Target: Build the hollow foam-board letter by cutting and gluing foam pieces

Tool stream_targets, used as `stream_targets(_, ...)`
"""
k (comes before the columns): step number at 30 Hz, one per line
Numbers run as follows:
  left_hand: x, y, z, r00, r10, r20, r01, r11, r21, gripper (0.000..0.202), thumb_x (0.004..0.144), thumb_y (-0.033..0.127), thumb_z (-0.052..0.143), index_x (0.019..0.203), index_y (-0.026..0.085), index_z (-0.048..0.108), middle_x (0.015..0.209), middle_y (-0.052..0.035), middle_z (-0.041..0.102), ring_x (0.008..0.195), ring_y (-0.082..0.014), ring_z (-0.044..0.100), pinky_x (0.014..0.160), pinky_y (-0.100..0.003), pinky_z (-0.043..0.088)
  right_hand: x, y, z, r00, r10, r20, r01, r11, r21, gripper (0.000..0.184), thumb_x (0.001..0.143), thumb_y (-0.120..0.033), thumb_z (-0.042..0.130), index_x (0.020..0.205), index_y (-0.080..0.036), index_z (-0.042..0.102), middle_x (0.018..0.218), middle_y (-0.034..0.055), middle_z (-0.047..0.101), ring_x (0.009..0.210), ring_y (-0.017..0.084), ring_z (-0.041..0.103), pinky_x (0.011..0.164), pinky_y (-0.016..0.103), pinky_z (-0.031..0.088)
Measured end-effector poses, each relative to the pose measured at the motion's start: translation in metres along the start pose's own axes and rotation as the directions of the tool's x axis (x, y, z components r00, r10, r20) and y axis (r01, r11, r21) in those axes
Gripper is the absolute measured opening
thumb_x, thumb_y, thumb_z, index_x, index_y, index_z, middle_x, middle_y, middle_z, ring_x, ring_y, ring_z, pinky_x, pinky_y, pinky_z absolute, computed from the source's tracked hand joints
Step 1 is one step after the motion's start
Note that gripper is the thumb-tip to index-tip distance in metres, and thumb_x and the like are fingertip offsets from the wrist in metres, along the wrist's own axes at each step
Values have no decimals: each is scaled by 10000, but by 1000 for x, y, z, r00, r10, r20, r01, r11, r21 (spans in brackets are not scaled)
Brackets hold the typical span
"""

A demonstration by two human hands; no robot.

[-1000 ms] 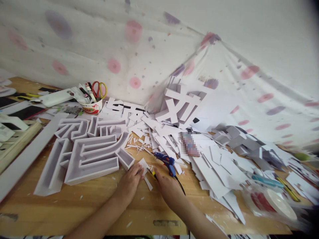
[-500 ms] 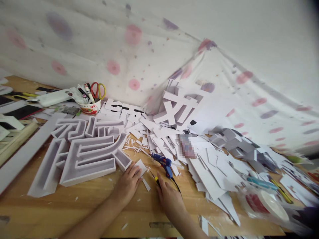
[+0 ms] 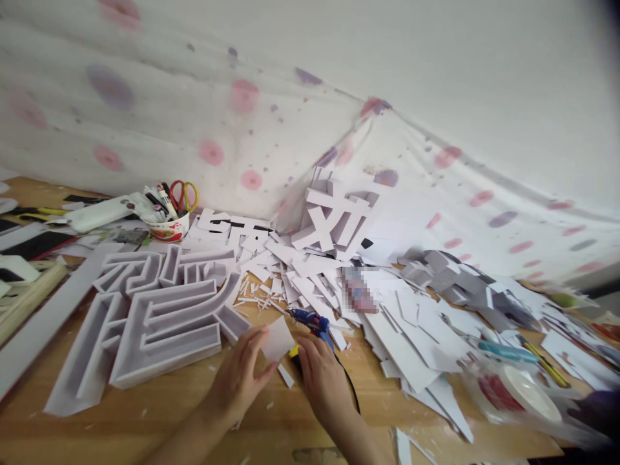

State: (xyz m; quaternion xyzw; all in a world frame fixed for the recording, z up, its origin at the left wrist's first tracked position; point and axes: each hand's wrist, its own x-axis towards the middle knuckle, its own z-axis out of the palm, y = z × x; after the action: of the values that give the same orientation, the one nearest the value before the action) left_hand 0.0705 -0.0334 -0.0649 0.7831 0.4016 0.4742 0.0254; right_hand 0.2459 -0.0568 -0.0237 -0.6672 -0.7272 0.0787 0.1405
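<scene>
My left hand (image 3: pixel 239 378) pinches a small white foam-board piece (image 3: pixel 276 340) and holds it tilted just above the wooden table (image 3: pixel 145 413). Close beside it on the right, my right hand (image 3: pixel 320 378) is closed round a yellow-handled tool (image 3: pixel 293 351), probably a craft knife, whose tip is next to the piece. A blue glue gun (image 3: pixel 312 321) lies just beyond my right hand, its black cord running under my wrist. A large white foam-board character with raised walls (image 3: pixel 155 310) lies left of my left hand.
Heaps of white and grey board offcuts (image 3: pixel 402 323) cover the table's middle and right. Another built character (image 3: pixel 334 216) leans on the spotted cloth behind. A cup with scissors and pens (image 3: pixel 169 210) stands at the back left. Tape rolls (image 3: pixel 518 394) and a teal cutter (image 3: pixel 506 352) lie right.
My left hand has lifted the white piece off the table and tilted it up. My right hand has moved closer to it with the yellow tool. The view has shifted slightly.
</scene>
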Motion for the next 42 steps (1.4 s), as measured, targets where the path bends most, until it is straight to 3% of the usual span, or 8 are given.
stream_targets(6,11,-9,-24,999,-17,35,20,997,-75,558,807,214,571,1302,251,315,1154,-103,591,1075,-230,585,879,-381,516,28,-24,-3,999,-15,-39,32,884,467,338,932,-394,302,677,-225,446,644,-4,535,603,148,521,569,245,408)
stream_targets(14,12,-17,-35,969,-225,105,243,947,-209,591,769,265,607,1302,269,353,1263,-97,548,1153,-245,536,957,-409,469,41,-34,27,995,51,87,-101,558,823,375,872,-550,333,685,-231,397,571,-47,403,506,118,414,470,225,363)
stream_targets(17,18,-14,-33,877,-417,239,480,791,-380,574,761,339,615,1282,263,387,1233,-91,582,1050,-226,605,884,-378,515,42,-34,28,997,71,6,-50,640,767,382,879,-537,328,676,-223,404,601,-37,420,560,126,430,540,240,379)
stream_targets(21,33,-7,-28,666,-651,363,709,402,-580,452,746,518,546,1047,184,501,916,-76,685,777,-204,666,598,-305,566,41,-41,24,997,66,-44,-13,678,735,391,891,-533,308,668,-222,389,602,-34,409,563,128,412,542,243,355)
stream_targets(24,42,-2,-29,578,-723,378,773,336,-539,410,696,567,562,851,189,532,708,-19,653,619,-174,624,452,-257,507,43,-48,24,999,36,-10,-15,638,770,436,898,-563,260,658,-222,385,579,-36,390,534,124,389,512,238,335)
stream_targets(31,48,1,-37,530,-736,421,788,243,-565,456,622,566,624,870,188,570,685,8,630,572,-149,570,447,-253,490,59,-61,24,992,121,-21,-53,575,816,543,840,-681,249,606,-215,399,524,-27,416,475,116,381,464,239,306)
stream_targets(36,51,1,-42,468,-747,471,780,98,-619,474,599,528,688,898,169,609,739,-5,650,588,-131,558,467,-229,474,60,-75,16,981,140,131,-169,314,934,531,786,-705,372,576,-219,411,482,-33,396,437,108,355,423,234,286)
stream_targets(42,54,3,-48,457,-647,611,733,-117,-671,445,574,483,751,851,155,628,687,-3,640,581,-110,550,479,-202,448,60,-76,21,910,76,407,-408,7,913,524,711,-718,477,569,-214,449,479,-28,387,406,91,311,390,225,191)
